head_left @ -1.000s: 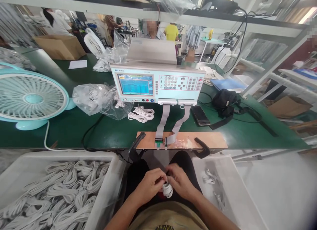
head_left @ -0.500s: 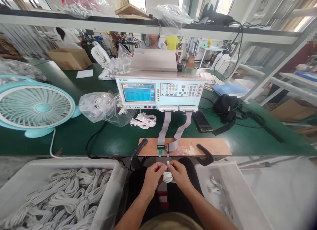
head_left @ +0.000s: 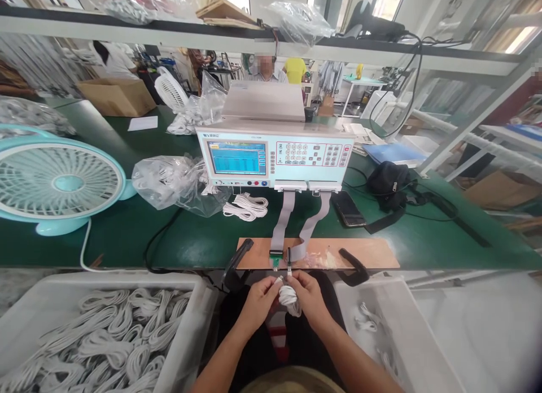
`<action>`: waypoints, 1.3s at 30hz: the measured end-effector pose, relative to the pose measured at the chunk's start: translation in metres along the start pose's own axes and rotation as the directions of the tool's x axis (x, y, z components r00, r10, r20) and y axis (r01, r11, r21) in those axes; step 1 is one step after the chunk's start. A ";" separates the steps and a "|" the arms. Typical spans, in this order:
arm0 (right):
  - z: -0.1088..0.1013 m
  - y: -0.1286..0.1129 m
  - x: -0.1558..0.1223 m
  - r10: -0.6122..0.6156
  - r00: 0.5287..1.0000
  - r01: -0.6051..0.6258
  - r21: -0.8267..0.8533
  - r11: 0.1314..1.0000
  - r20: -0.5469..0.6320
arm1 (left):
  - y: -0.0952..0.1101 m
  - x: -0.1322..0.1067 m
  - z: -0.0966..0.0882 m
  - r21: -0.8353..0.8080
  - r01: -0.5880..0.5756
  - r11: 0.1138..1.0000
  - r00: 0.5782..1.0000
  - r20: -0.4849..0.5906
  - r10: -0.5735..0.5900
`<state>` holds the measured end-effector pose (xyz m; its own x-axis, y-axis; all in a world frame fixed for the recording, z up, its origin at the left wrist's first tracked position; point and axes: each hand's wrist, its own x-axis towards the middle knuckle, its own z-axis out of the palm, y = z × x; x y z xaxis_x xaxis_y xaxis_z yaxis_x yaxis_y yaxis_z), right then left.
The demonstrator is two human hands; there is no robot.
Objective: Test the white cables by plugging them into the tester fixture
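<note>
This is a cable assembly and testing workshop. A cable tester (head_left: 274, 155) with screen and keypad sits on a long green workbench (head_left: 127, 235), ribbon cables (head_left: 292, 223) running to a wooden test fixture (head_left: 359, 253). White bins (head_left: 186, 325) near left hold coiled white cables (head_left: 105, 331) (hundreds, bundled). Other workers (head_left: 265, 65) sit at far benches.

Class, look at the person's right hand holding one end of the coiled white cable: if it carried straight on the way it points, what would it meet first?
Probably the small connector at the wooden board's near edge, just ahead of the right hand holding the coiled cable; depth is uncertain.
</note>
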<state>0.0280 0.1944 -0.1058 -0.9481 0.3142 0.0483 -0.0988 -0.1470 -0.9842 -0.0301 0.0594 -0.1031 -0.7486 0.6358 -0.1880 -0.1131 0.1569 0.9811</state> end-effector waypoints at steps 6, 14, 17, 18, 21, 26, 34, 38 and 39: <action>0.000 -0.006 -0.001 -0.021 1.000 0.021 -0.016 1.000 0.021 | 0.011 0.003 -0.012 0.266 -0.183 0.946 0.983 0.033 0.180; 0.007 -0.014 -0.001 0.128 0.992 -0.127 0.176 0.976 0.003 | 0.009 0.006 -0.015 0.106 -0.133 0.985 0.990 0.061 0.127; 0.011 -0.015 0.000 0.199 0.979 -0.183 0.279 0.943 -0.032 | 0.005 0.008 -0.012 0.014 -0.085 0.996 0.996 -0.022 0.086; 0.011 -0.015 0.001 0.203 0.978 -0.184 0.286 0.940 -0.039 | 0.003 0.009 -0.011 -0.003 -0.079 0.997 0.996 -0.050 0.078; 0.011 -0.016 0.001 0.188 0.982 -0.174 0.262 0.949 -0.032 | -0.003 0.010 -0.005 -0.033 -0.058 0.998 0.991 -0.125 0.053; 0.010 -0.018 0.001 0.146 0.989 -0.136 0.232 0.963 -0.024 | -0.009 0.008 0.009 -0.202 -0.045 0.978 0.970 -0.244 -0.005; 0.001 -0.016 0.001 0.160 0.985 -0.168 0.191 0.967 0.058 | -0.010 0.015 0.024 -0.068 -0.067 0.995 0.932 -0.360 0.039; -0.007 -0.012 0.004 0.187 0.979 -0.177 0.115 0.977 -0.082 | 0.021 -0.014 0.007 0.162 -0.100 0.982 0.934 -0.325 0.149; -0.009 -0.011 0.007 0.223 0.972 -0.215 0.094 0.972 -0.076 | 0.031 -0.025 -0.002 0.218 -0.124 0.968 0.928 -0.321 0.191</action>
<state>0.0255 0.2061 -0.0960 -0.9206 0.3438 -0.1850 0.0795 -0.2988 -0.9510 -0.0165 0.0466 -0.0679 -0.9258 0.3769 0.0276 0.1256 0.2381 0.9631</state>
